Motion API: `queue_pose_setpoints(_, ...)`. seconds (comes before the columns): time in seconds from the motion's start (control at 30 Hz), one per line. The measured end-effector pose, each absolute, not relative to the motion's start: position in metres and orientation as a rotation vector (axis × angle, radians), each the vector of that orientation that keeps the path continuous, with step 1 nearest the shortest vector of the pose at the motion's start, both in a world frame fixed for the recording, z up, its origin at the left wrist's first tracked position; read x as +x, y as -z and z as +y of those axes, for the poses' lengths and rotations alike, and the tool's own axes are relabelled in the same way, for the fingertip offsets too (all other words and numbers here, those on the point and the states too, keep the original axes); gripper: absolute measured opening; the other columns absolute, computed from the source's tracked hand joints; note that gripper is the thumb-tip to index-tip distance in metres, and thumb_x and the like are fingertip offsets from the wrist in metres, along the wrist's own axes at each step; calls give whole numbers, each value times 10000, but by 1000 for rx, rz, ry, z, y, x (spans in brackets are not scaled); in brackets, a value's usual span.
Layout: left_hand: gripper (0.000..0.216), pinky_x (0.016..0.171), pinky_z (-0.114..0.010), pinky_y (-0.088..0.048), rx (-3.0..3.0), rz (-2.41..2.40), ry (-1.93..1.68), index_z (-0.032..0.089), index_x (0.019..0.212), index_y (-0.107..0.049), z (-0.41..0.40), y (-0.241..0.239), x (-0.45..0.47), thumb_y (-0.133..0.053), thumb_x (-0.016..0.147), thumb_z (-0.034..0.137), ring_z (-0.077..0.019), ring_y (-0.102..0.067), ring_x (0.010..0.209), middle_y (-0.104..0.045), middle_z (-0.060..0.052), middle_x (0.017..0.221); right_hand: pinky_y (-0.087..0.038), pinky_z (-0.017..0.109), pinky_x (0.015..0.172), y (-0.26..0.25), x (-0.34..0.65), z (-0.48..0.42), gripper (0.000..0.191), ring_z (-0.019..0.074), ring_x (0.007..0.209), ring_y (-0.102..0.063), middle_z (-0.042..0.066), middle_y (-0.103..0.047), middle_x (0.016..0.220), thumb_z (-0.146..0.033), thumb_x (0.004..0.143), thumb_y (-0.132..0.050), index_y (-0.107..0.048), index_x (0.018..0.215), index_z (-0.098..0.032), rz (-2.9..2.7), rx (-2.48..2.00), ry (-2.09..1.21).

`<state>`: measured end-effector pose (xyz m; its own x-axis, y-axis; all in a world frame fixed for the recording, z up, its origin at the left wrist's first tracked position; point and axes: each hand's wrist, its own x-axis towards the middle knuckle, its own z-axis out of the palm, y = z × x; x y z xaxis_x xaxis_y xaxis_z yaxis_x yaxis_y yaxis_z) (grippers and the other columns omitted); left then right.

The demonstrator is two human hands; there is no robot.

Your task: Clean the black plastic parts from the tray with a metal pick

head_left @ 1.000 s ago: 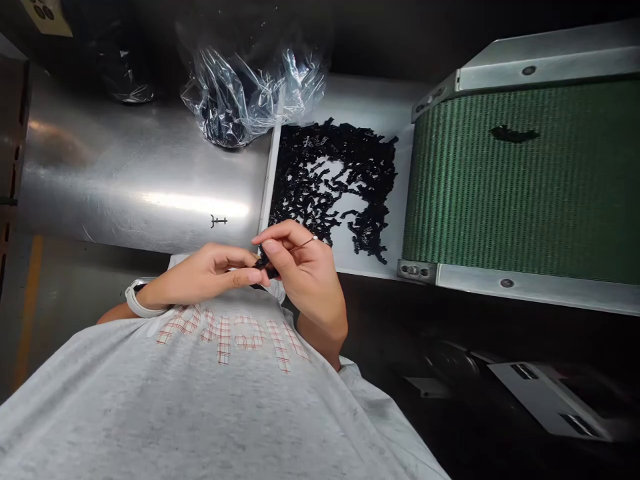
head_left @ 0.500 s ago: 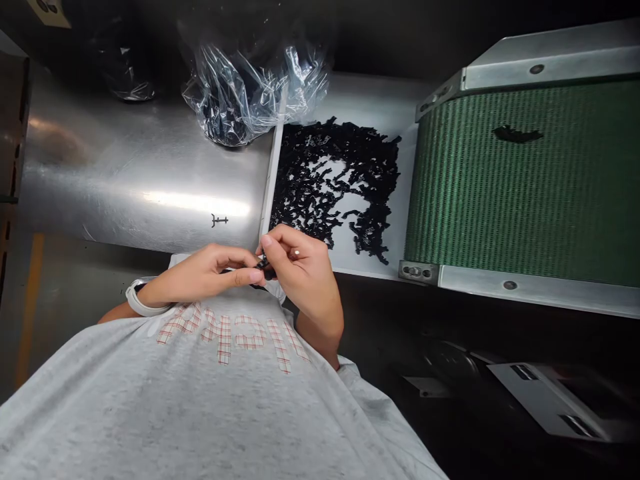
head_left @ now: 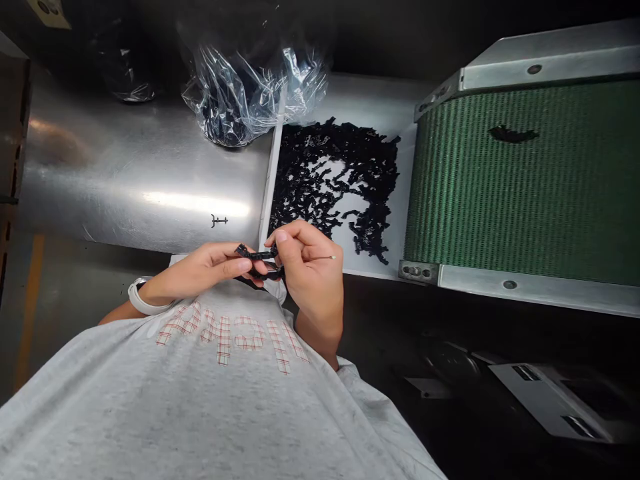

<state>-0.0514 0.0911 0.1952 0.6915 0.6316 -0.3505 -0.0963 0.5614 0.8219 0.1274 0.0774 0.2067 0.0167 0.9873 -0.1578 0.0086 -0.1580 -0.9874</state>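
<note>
Big green belt (head_left: 520, 180) on your right, shiny surface (head_left: 125, 180) on your left, pile of black bits (head_left: 345, 173) between. Your left hand (head_left: 205, 270) and right hand (head_left: 310, 277) each grip one small black part (head_left: 255, 255) tight, by your shirt (head_left: 200, 413)

We see a brushed stainless-steel worktop (head_left: 125, 167) with a bright streak of reflected light along its near edge. Beyond its right edge stands a green ribbed conveyor belt in a grey metal frame (head_left: 520, 187). The grey floor with an orange stripe (head_left: 30, 300) lies below its left corner.
</note>
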Motion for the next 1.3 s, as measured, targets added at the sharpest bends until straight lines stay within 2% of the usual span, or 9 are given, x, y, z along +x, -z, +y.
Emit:
queue_pose_setpoints(0.1, 414, 1004, -405, -537, 960, 736, -506, 163, 1000, -769, 91, -198, -52, -650, 912, 549, -242, -726, 1051, -786, -118, 1102, -435, 219, 432, -206, 127, 75, 367, 92, 442, -461, -68, -499, 504, -547, 908, -653, -618, 711, -240, -1128, -1334, -1247)
queue_pose_setpoints(0.27, 340, 1022, -372, -535, 998, 776, -561, 173, 989, -785, 91, -205, -52, -636, 947, 475, -228, -729, 1086, -808, -104, 1082, -332, 230, 443, -203, 126, 73, 347, 89, 460, -416, -65, -484, 524, -528, 939, -632, -638, 745, -241, -1114, -1344, -1182)
queue_pose_setpoints(0.53, 333, 943, -374, -588, 943, 794, -493, 184, 980, -787, 90, -201, -51, -788, 814, 472, -244, -733, 1079, -804, -108, 1112, -303, 240, 455, -199, 122, 72, 332, 89, 448, -380, -79, -435, 492, -508, 946, -631, -630, 743, -244, -1079, -1355, -1215)
queue_pose_setpoints(0.8, 377, 1065, -456, -531, 948, 726, -469, 177, 966, -775, 92, -187, -48, -880, 704, 427, -256, -726, 1092, -798, -87, 1056, -304, 220, 442, -198, 120, 74, 333, 73, 433, -360, -90, -415, 494, -481, 940, -629, -617, 727, -225, -1081, -1397, -1182)
queue_pose_setpoints(0.9, 384, 1048, -462, -533, 922, 700, -488, 182, 930, -776, 92, -179, -47, -889, 684, 454, -252, -722, 1073, -788, -81, 1023, -339, 203, 448, -197, 119, 74, 303, 69, 432, -395, -92, -445, 499, -433, 951, -620, -620, 733, -221, -1068, -1378, -1185)
queue_pose_setpoints(1.07, 363, 917, -400, -581, 916, 706, -561, 197, 879, -781, 92, -175, -46, -864, 708, 506, -223, -720, 978, -770, -67, 999, -419, 196, 500, -195, 120, 75, 296, 77, 513, -526, -60, -579, 616, -449, 932, -654, -637, 748, -218, -994, -1269, -1298)
queue_pose_setpoints(1.13, 328, 914, -377, -576, 930, 703, -618, 207, 857, -788, 93, -177, -46, -863, 717, 494, -217, -714, 992, -762, -66, 1014, -368, 191, 467, -194, 122, 76, 317, 70, 486, -474, -67, -529, 590, -482, 925, -661, -639, 751, -218, -944, -1242, -1360)
queue_pose_setpoints(1.23, 226, 932, -332, -559, 956, 691, -730, 238, 844, -810, 94, -179, -49, -868, 737, 427, -213, -687, 1099, -737, -66, 1109, -213, 197, 407, -194, 124, 76, 357, 54, 412, -247, -107, -320, 494, -521, 913, -671, -619, 736, -215, -877, -1213, -1430)
queue_pose_setpoints(1.3, 145, 952, -301, -543, 984, 675, -787, 273, 859, -821, 93, -180, -52, -865, 756, 365, -209, -650, 1199, -717, -55, 1201, -173, 204, 403, -196, 124, 77, 372, 51, 410, -167, -121, -249, 477, -532, 903, -682, -603, 728, -213, -861, -1192, -1449)
